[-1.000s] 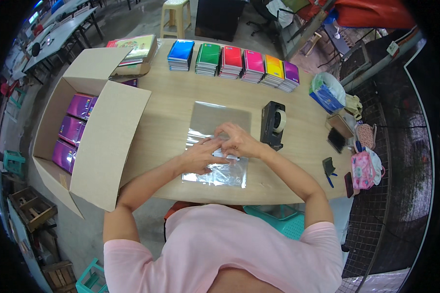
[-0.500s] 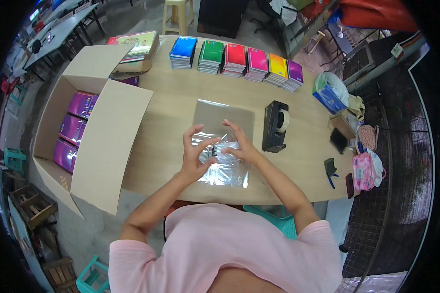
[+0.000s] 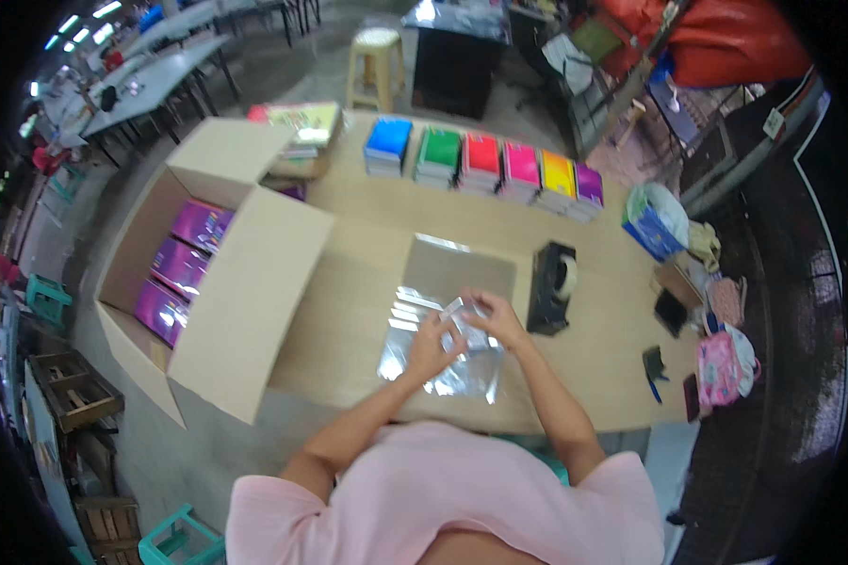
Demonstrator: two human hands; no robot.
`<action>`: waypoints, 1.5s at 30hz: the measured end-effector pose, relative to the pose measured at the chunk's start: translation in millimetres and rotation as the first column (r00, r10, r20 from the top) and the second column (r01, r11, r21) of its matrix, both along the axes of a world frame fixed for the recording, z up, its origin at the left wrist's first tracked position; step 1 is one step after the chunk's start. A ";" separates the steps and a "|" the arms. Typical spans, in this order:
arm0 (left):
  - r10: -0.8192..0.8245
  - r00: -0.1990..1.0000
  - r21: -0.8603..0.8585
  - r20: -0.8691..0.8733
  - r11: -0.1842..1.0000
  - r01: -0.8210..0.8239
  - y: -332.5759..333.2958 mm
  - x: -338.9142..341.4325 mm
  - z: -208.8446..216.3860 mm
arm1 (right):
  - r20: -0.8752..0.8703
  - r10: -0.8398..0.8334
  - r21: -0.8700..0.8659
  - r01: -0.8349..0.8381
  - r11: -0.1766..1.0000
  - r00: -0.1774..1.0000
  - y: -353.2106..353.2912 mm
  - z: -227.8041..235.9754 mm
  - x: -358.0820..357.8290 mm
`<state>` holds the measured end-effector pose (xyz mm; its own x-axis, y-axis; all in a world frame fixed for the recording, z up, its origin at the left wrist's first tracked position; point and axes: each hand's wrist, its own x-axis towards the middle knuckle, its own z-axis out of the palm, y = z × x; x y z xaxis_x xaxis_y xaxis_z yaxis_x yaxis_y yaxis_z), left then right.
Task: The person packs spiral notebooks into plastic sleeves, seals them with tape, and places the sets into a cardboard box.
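Observation:
A pile of clear plastic bags (image 3: 457, 254) lies flat on the table in front of me, its film shiny and wrinkled at the near part. My left hand (image 3: 433, 348) is over the near half of the pile, fingers bent and closed on the crumpled film. Close beside it, my right hand (image 3: 499, 322) has its fingers curled and pinches the plastic too. A bit of film stands up between the two hands. Motion blur and glare hide the exact fingertips. Just right of the pile stands a black tape dispenser (image 3: 548, 292) with a roll of tape.
Stacks of notebooks in several colours, such as a green stack (image 3: 438, 155), line the far edge. At left, an open cardboard box (image 3: 254, 301) holds purple wrapped packs (image 3: 179, 266). A blue bag (image 3: 655, 231), a pink pouch (image 3: 716, 367) and a dark clip-like tool (image 3: 654, 363) sit at right.
My hands have come closer together and their fingers have closed in on the plastic; before, they were spread above it. The whole view has shifted, with the table now lower and further right.

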<state>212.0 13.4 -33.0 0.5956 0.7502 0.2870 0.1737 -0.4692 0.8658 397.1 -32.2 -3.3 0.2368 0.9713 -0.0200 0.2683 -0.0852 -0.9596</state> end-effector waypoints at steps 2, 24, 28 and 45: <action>-0.034 0.999 -0.268 -0.021 0.963 0.028 3.1 4.7 22.9 | -0.055 -0.186 -0.108 0.179 0.978 0.981 -2.9 16.7 -0.2; 0.183 0.956 -0.369 0.231 0.925 -0.088 -17.1 24.1 16.3 | 0.236 -0.864 0.264 0.826 0.498 0.445 -99.6 -13.8 105.9; 0.184 0.956 -0.463 0.228 0.884 -0.060 -18.4 22.5 25.7 | -0.200 -0.813 -0.305 0.753 0.583 0.547 -108.0 -48.2 154.7; 0.179 0.954 -0.399 0.240 0.914 -0.071 -17.8 19.3 14.9 | -0.510 -0.833 -0.353 0.831 0.430 0.214 -140.2 -78.6 96.1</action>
<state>231.3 -4.4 -18.1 0.4313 0.8969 0.0978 -0.0531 -0.0830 0.9951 493.2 -172.4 -81.9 0.8477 0.2274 -0.4792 -0.5057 0.0739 -0.8595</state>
